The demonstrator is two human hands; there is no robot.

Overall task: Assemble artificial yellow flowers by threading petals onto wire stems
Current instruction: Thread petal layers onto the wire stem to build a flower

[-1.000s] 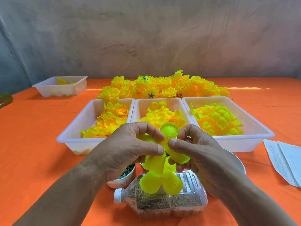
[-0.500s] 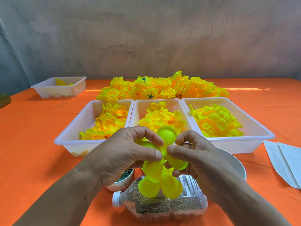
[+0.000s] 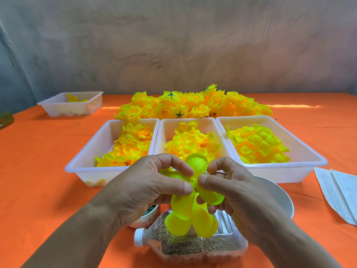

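Both hands hold a neon-yellow petal piece (image 3: 183,209) with several round lobes above the table's near middle. My left hand (image 3: 146,190) pinches it from the left between thumb and forefinger. My right hand (image 3: 229,192) pinches it from the right, thumb tip close to the left thumb. A tiny dark point shows at the piece's centre between the thumbs; the wire stem itself is hidden. Three white trays hold loose yellow petals: the left tray (image 3: 85,161), the middle tray (image 3: 168,124) and the right tray (image 3: 309,155). Finished yellow flowers (image 3: 193,105) are heaped behind them.
A clear plastic bottle (image 3: 193,246) with brown grains lies on its side under my hands. A small white cup (image 3: 146,217) and a white bowl (image 3: 278,198) sit beside it. Papers (image 3: 340,192) lie at right. Another white tray (image 3: 71,105) stands far left on the orange tablecloth (image 3: 38,171).
My thumbs have drawn closer together at the centre of the petal piece. The hands and piece stay in nearly the same spot.
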